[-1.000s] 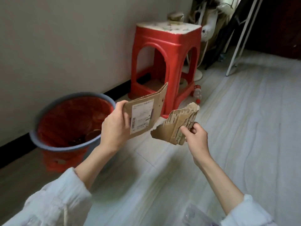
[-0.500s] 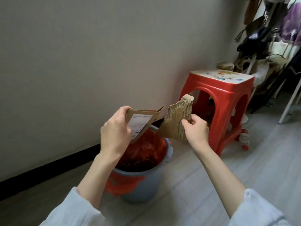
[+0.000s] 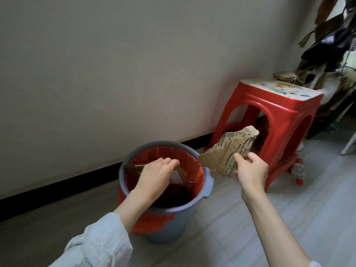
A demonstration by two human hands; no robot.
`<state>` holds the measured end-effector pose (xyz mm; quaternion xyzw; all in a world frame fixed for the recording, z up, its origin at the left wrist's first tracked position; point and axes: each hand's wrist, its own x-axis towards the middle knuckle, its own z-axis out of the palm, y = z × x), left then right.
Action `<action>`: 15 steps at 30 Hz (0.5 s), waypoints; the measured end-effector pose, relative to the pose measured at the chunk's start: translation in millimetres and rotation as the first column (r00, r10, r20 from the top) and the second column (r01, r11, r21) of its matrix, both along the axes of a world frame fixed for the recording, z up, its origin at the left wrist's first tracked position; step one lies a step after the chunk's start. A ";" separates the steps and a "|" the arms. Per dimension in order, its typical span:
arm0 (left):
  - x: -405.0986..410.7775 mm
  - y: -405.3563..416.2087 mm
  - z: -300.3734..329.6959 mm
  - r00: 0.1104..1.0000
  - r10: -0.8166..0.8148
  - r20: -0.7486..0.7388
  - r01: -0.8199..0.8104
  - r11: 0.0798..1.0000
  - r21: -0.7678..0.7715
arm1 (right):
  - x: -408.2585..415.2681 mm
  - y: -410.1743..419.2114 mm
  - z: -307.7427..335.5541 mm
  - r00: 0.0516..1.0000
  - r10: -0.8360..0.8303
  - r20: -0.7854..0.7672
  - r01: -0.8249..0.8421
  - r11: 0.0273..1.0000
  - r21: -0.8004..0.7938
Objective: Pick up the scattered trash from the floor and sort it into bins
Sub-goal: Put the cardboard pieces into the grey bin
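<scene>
left hand [image 3: 154, 175] now inside the bin [image 3: 207, 183] rim, fingers grasping labelled cardboard [image 3: 176, 177]; right hand [image 3: 251, 171] grasping torn cardboard [image 3: 229, 149] beside the rim, nearer than before.

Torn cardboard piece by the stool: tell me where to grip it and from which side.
Pinch the torn cardboard piece at its lower near corner, coming from below on the right, as the right hand does: it is flat and tilted upward, so that edge faces the person.

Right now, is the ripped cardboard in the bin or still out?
Out. The right hand pinches the torn cardboard in the air beside the grey bin, outside its rim.
</scene>
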<state>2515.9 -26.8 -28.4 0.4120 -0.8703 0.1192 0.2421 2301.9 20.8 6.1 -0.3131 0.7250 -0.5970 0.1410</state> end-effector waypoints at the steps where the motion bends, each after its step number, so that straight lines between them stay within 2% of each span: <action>1: -2.5 0.9 -6.1 0.999 -0.020 0.036 0.018 0.999 0.032 | -1.7 -0.9 -2.7 1.000 0.009 0.011 -0.009 1.000 -0.003; 4: -9.5 -0.1 -26.0 0.993 -0.020 0.117 -0.010 0.969 0.249 | -2.8 0.1 -13.4 0.997 0.055 0.056 -0.055 0.998 0.006; 6: -7.9 -1.7 -34.4 0.993 -0.009 0.119 -0.047 0.884 0.464 | -1.6 1.3 -22.9 0.995 0.075 0.068 -0.076 0.997 0.022; 7: -5.3 -1.7 -35.7 0.992 0.007 0.122 -0.070 0.856 0.512 | 0.3 2.2 -25.6 0.994 0.084 0.064 -0.086 0.996 0.031; 11: 14.0 -9.0 -27.6 0.953 0.148 0.265 -0.268 0.821 0.505 | 13.6 1.2 -25.2 0.990 0.140 -0.012 -0.139 0.989 0.044; 13: 25.2 -13.6 -22.3 0.935 0.128 0.332 -0.314 0.736 0.600 | 27.6 0.2 -24.3 0.973 0.203 -0.107 -0.199 0.979 0.048; 15: 31.9 -14.9 -19.6 0.937 0.046 0.347 -0.296 0.632 0.716 | 42.8 -0.5 -32.3 0.922 0.281 -0.267 -0.262 0.959 0.105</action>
